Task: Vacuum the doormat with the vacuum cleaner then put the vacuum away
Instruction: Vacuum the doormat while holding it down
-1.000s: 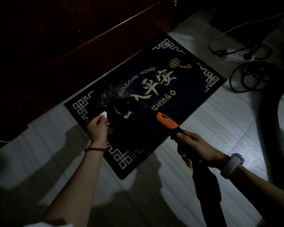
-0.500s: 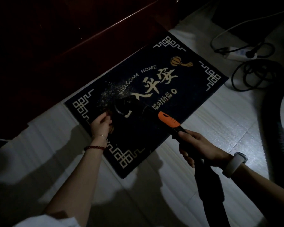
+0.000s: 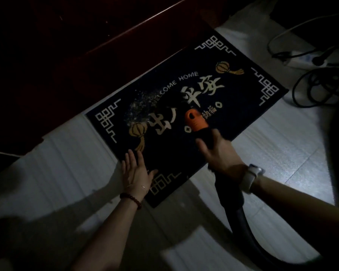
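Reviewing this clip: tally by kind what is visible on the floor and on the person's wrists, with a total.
Doormat: 1
Vacuum wand, orange collar, held by the right hand: 1
Vacuum hose: 1
Power strip: 1
Dark cable tangle: 1, cords too tangled to count
Watch: 1
Bracelets on the left hand's wrist: 2, beaded and thin chain
Total: 8

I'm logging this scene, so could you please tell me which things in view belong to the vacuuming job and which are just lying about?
Part of the job:
- doormat, crumbs still on it
- vacuum wand, in the right hand
- vacuum hose
- left hand, flat on the mat's edge

Lying about:
- power strip
- coiled cables
- dark wooden furniture
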{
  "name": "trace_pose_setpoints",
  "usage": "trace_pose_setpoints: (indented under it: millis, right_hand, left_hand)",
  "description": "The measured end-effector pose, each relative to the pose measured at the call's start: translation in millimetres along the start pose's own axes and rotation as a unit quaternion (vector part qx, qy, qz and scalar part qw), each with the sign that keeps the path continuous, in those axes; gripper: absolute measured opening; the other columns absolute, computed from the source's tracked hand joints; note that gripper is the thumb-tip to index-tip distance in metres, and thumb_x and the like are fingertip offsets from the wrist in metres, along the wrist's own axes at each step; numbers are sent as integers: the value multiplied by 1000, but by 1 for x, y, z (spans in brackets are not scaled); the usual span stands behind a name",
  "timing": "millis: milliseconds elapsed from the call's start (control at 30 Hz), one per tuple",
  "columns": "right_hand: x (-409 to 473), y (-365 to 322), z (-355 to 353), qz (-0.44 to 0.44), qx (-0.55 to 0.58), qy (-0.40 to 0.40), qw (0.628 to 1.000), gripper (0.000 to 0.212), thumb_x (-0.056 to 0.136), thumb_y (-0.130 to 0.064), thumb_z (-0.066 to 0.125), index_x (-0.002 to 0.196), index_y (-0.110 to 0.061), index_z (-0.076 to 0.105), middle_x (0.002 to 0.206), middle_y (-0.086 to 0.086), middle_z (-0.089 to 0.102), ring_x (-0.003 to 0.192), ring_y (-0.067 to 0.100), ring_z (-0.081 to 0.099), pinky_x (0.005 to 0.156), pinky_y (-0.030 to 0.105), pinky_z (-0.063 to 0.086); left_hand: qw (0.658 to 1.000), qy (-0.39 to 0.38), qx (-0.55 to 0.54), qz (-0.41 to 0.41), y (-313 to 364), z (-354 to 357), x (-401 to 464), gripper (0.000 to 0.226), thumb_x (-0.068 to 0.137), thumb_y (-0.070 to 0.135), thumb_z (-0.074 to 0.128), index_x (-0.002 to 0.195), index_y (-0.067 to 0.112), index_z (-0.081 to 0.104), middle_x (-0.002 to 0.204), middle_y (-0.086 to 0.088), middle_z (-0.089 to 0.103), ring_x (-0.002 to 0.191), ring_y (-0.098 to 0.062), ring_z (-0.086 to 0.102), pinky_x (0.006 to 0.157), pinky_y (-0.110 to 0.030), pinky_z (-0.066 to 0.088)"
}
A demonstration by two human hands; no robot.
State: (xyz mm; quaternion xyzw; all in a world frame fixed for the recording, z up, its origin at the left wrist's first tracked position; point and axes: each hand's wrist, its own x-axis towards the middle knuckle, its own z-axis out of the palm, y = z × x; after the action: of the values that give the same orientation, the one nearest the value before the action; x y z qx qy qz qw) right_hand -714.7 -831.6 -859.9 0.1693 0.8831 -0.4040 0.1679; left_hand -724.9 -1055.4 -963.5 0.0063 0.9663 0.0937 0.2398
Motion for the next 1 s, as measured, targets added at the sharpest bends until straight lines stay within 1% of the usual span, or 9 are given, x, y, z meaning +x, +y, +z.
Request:
trace_pose_setpoints:
  millis: [100,167,233,367,567,767,833,933,1000]
  right_hand:
    - [-30,-2,18,-48,-71,-92,992,31,92,-41,47,106,-15,40,83,12,64,59,28,61,57,40,54]
    - [-30,0,11,-58,-97,-90,990,32,91,-42,47,109,-16,43,82,9,63,55,20,56,53,34,51]
    - [-9,3,-7,-38,-64,-46,996,33,91,-40,48,112,-15,44,81,7,63,53,16,55,47,24,47]
    - [37,-4,-31,51,15,84,995,42,93,-39,47,121,-8,44,107,16,61,82,28,60,67,28,44]
    - [-18,-19,15,-61,-35,-133,989,25,93,-38,47,108,-18,41,82,8,65,53,19,62,48,30,53]
    - [50,-13,-34,34,20,60,997,40,93,-38,48,122,-11,46,96,10,62,64,16,54,50,19,43]
    - [44,-19,-14,3,53,16,998,37,93,-36,48,120,-11,45,87,5,60,61,11,54,46,14,44]
    - [10,-24,26,-55,0,-102,993,30,92,-38,48,113,-16,42,92,8,63,66,17,62,56,27,52]
    - [12,-26,21,-65,-18,-105,992,32,92,-40,48,114,-17,44,88,6,63,65,17,61,54,24,51]
  left_hand:
    - [999,-14,-30,21,-1,1,1,82,92,40,46,145,4,-5,154,-18,-14,143,-27,-12,116,-36,-6]
    - [999,-14,-20,29,-4,2,0,82,92,41,45,146,4,-5,154,-17,-15,143,-26,-13,116,-36,-4]
    - [1000,-1,0,32,-6,2,-1,82,92,45,44,146,6,-4,155,-15,-14,144,-25,-11,116,-35,-2]
    - [999,3,3,34,-7,1,-2,82,91,50,41,147,9,-4,156,-11,-12,144,-22,-10,116,-35,2]
    - [999,5,-2,42,-10,0,-4,83,90,52,41,147,11,-5,156,-8,-13,143,-20,-13,116,-38,4]
    - [999,5,11,35,-11,1,-2,84,90,54,41,147,13,-5,156,-6,-13,144,-19,-11,116,-37,8]
    - [999,8,16,38,-11,0,-2,84,89,56,40,147,14,-4,156,-6,-13,144,-19,-11,116,-37,8]
    - [999,14,5,45,-12,1,-3,84,89,56,39,147,14,-4,156,-7,-11,144,-20,-11,116,-37,8]
    - [999,18,-3,47,-13,1,-3,84,88,56,40,147,15,-5,156,-7,-11,144,-20,-11,116,-37,8]
